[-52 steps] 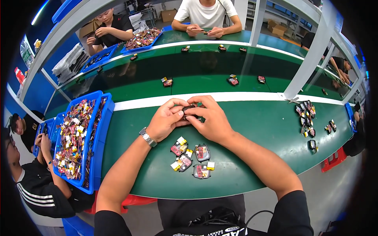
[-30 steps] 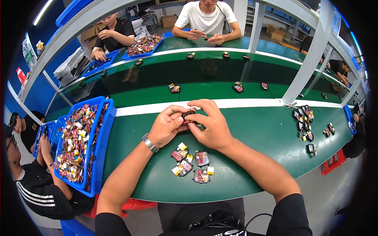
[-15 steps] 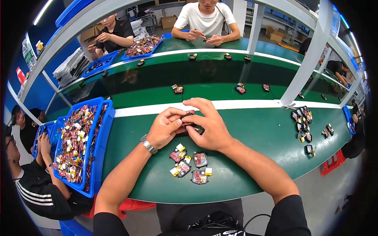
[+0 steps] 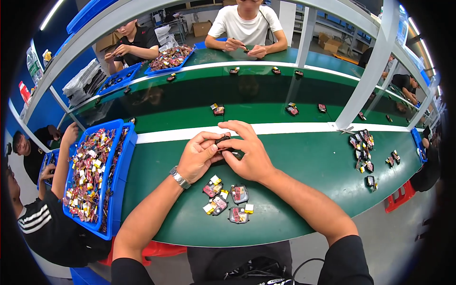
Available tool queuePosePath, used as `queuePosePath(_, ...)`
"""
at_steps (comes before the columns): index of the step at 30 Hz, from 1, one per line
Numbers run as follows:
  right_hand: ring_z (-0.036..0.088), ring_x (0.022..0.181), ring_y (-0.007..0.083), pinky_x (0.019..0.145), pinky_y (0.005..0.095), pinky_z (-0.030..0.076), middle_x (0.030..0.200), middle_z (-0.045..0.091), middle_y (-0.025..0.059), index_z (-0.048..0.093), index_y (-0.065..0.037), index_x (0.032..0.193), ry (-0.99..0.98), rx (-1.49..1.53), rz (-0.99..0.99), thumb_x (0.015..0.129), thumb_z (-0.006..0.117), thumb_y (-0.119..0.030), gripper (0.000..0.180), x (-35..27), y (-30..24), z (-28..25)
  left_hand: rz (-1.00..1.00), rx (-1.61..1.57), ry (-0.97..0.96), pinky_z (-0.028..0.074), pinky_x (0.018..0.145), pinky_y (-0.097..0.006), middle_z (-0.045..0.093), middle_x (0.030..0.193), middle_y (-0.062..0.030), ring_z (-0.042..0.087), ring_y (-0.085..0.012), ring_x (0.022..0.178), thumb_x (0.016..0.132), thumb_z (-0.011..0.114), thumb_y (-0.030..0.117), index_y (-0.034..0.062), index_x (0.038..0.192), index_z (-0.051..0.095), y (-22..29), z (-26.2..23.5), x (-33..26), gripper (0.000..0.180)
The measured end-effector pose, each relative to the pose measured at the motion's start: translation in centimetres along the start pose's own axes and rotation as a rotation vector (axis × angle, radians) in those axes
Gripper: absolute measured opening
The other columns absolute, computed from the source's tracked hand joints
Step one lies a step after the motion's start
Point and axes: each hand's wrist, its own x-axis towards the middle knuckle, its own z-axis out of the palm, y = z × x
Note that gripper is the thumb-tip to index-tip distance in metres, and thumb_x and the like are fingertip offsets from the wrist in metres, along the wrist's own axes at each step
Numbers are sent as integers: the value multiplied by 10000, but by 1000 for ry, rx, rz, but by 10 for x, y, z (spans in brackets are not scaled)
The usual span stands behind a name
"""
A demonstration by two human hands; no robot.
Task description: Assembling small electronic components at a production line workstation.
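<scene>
Between my two hands, over the green bench, is a small black device housing (image 4: 223, 140) with a reddish part, mostly covered by fingers. My left hand (image 4: 202, 153), with a metal watch on the wrist, grips it between thumb and fingers. The thumb and fingers of my right hand (image 4: 249, 154) close on its other side, the index finger raised. Just below my hands lie several open black housings (image 4: 239, 194) with red circuit boards and yellow-and-white battery pieces.
At the left, a blue bin (image 4: 118, 199) is heaped with red, yellow and white parts (image 4: 88, 175). More housings (image 4: 362, 147) are clustered at the right. Beyond a white rail (image 4: 285, 127), a green conveyor belt (image 4: 180, 114) carries scattered units. A grey post (image 4: 368, 71) rises at right. Co-workers sit around.
My hands keep hold of the housing with barely any shift. The co-worker at the left has raised an arm behind the blue bin. Units on the belt have moved slightly right.
</scene>
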Motion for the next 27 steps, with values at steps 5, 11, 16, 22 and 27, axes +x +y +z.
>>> queuePosePath(5,522,1169,310,932,398,477,1240,580,115,680,-29,940,-41,6,77,794,677,-45,147,0,2,1,13,29,76,544,965,-396,596,1261,-136,612,-219,1144,975,563,71,22,1224,498,1,5,2,262)
queuePosePath(11,592,910,259,721,331,532,1012,588,81,625,-23,839,102,-76,-49,764,695,5,106,4,0,3,-19,37,82,550,962,-387,616,1204,-125,622,-208,1114,984,553,87,15,1249,485,1,5,2,283)
queuePosePath(16,611,879,246,689,331,550,993,598,87,659,-26,891,78,-147,-71,747,710,18,159,2,0,5,-50,36,96,557,953,-371,618,1199,-130,627,-207,1106,982,558,91,6,1255,479,-1,2,1,297)
queuePosePath(22,624,850,238,680,327,560,977,607,91,684,-24,934,53,-223,-98,739,742,8,206,-1,2,4,-69,32,88,560,945,-370,621,1192,-128,629,-203,1100,978,563,89,6,1260,477,1,3,1,306)
queuePosePath(27,624,846,233,679,325,552,962,611,83,680,-24,900,75,-257,-94,739,753,-6,178,-2,5,8,-88,29,102,563,934,-367,620,1188,-124,629,-200,1097,980,557,89,9,1258,478,0,4,1,300)
